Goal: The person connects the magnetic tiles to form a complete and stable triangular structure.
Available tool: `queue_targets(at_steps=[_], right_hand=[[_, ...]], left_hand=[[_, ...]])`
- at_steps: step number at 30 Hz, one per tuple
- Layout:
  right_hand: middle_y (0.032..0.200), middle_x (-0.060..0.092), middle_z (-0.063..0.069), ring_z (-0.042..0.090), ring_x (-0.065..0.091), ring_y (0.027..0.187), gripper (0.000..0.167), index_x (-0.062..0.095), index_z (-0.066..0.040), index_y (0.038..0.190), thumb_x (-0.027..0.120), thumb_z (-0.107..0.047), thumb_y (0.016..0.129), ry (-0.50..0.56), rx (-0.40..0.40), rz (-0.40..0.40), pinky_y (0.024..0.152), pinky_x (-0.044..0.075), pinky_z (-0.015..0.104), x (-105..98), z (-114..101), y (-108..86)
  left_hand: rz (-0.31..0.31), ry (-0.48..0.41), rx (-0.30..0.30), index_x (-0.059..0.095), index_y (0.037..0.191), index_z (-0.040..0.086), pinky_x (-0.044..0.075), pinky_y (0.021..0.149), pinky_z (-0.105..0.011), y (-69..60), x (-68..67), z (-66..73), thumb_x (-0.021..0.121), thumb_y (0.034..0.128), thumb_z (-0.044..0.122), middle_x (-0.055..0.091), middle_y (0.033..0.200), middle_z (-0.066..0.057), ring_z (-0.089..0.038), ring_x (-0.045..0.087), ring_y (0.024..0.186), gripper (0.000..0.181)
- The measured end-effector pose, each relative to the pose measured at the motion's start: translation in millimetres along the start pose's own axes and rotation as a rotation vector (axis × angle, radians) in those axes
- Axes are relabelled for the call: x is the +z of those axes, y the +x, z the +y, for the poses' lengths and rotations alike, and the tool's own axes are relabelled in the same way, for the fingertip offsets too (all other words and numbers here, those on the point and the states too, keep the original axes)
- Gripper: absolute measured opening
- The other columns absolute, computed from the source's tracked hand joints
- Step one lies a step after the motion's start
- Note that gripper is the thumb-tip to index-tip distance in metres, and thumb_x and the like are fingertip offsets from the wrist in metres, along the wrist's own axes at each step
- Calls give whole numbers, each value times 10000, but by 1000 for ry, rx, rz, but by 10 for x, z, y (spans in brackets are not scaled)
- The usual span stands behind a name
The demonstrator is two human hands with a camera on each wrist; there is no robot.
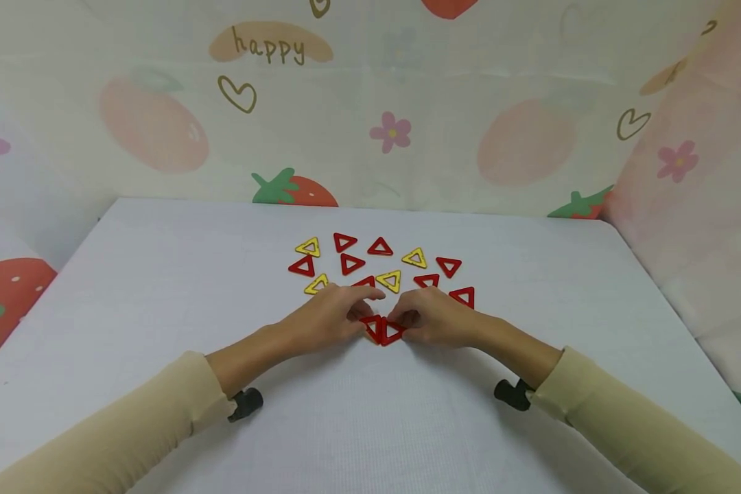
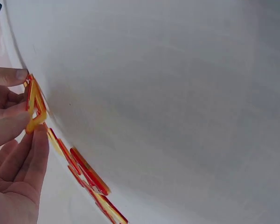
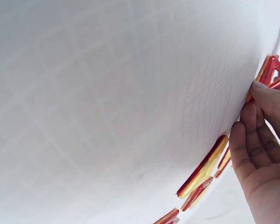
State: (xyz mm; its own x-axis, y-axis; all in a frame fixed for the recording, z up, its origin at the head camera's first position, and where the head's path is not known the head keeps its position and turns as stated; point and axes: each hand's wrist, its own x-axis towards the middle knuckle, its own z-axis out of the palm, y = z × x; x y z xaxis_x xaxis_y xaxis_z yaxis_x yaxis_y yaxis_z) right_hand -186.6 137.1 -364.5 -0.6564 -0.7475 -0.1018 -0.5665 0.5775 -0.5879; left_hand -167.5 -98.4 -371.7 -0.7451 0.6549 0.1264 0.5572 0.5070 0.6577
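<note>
room left and right on table [image 1: 130,288]; scattered triangles [image 1: 389,275] obstruct middle, just beyond both hands [image 1: 327,315] [image 1: 435,317]

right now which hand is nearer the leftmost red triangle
Left: the left hand is in front and right of the leftmost red triangle; the right hand is farther right.

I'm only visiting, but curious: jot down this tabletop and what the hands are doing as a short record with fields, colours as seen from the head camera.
Left hand: pinches one red triangle
Right hand: pinches a second red triangle
Held pieces: side by side, edges touching or nearly so
Loose red triangles: eight visible, some partly hidden by the hands
Loose yellow triangles: four visible
Surface: white table
Backdrop: pale, printed with strawberries, hearts, flowers and "happy"
</note>
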Motion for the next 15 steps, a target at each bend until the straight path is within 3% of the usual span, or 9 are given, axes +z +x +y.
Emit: queue_targets(at_steps=[5,15], right_hand=[[1003,701,1,108,626,875,268,723,-43,1132,749,-44,866,9,-2,-6,815,535,242,-4,10,2],[1004,699,7,109,622,868,278,720,-41,1135,754,-34,859,3,-2,-3,810,536,241,5,26,15]], left_hand=[[27,-72,-8,606,1287,-12,558,881,-320,19,20,18,714,879,-13,719,1121,-151,-191,720,985,422],[110,-156,-84,596,1304,-1,562,856,-288,43,141,117,752,859,11,747,1040,-121,-187,727,970,471]])
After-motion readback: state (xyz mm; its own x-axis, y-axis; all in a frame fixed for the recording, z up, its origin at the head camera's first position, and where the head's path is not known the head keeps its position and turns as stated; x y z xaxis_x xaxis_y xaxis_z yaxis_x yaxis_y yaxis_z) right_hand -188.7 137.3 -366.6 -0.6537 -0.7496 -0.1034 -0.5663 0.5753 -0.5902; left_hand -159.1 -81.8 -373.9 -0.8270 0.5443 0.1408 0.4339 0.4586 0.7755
